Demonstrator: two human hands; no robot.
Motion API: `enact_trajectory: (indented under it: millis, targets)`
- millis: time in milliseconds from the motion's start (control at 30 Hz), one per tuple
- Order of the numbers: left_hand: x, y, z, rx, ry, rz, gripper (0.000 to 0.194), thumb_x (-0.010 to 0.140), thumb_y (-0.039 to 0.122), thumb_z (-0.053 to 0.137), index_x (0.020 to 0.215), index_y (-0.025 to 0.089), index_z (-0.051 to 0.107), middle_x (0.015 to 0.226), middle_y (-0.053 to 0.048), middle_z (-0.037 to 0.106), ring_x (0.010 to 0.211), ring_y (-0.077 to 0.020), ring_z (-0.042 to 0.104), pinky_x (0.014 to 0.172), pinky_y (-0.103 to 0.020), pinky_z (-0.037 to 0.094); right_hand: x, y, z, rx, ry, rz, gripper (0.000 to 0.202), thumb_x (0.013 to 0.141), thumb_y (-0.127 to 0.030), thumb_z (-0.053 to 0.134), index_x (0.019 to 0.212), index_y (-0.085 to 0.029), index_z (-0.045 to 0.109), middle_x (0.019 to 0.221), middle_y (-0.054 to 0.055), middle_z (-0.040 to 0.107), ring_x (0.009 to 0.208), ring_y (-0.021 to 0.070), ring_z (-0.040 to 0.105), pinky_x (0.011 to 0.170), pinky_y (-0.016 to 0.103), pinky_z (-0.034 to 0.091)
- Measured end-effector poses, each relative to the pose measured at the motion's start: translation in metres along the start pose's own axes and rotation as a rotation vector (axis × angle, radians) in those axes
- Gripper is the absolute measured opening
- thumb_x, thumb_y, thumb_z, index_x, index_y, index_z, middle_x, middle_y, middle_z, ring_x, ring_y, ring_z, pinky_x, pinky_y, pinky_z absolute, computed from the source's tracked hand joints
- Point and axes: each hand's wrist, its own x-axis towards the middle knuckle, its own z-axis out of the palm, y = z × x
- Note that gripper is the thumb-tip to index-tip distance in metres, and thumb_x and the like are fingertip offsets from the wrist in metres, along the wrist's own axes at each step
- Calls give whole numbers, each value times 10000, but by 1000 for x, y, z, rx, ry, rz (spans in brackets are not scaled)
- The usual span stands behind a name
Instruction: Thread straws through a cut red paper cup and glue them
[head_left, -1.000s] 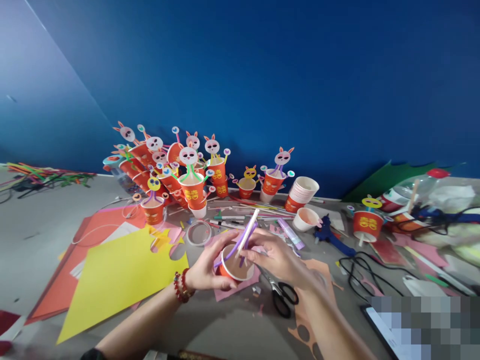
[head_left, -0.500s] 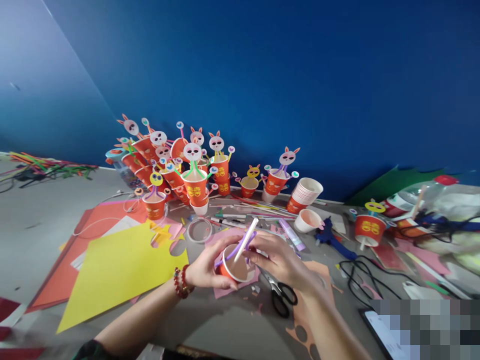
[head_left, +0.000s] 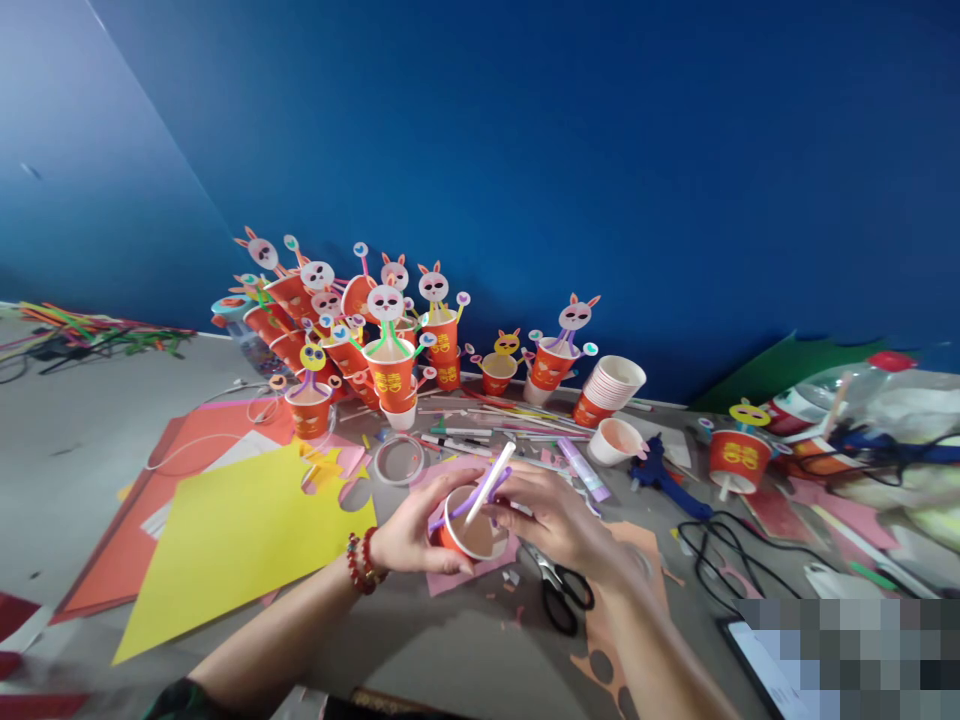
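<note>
A red paper cup (head_left: 455,543) with a white rim is tilted toward me, and my left hand (head_left: 411,522) is wrapped round its left side. Across its mouth runs a purple pipe cleaner (head_left: 457,511). A white paper straw or stick (head_left: 493,478) slants up out of the cup and crosses the purple strip. My right hand (head_left: 551,508) is closed at the cup's right rim, fingers on the purple pipe cleaner near that crossing; the exact fingertip contact is partly hidden. Black-handled scissors (head_left: 559,590) lie under and beside my right hand.
Several decorated rabbit cups (head_left: 388,375) stand along the blue wall. A cup stack (head_left: 611,385), a single white cup (head_left: 616,442), a glue stick (head_left: 583,468) and a blue glue gun (head_left: 664,478) are beyond my right hand. Yellow paper (head_left: 247,540) lies left; a black cable (head_left: 739,550) loops right.
The cup, pipe cleaner and white stick have shifted very slightly left and down with my hands. Both hands keep the same hold.
</note>
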Motion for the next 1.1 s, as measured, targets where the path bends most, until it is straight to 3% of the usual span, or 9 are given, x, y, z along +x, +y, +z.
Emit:
enact_trajectory:
  millis: [1100]
  targets:
    - [-2, -1, 1, 9, 9, -15, 1016, 642, 527, 854, 1490, 232, 378, 1472, -211, 494, 1344, -409, 485, 1103, -541, 407, 2, 0, -2, -6, -35, -25, 254, 1018, -372, 504, 1049, -220, 704, 950, 93, 750, 972, 239, 683, 869, 349, 511]
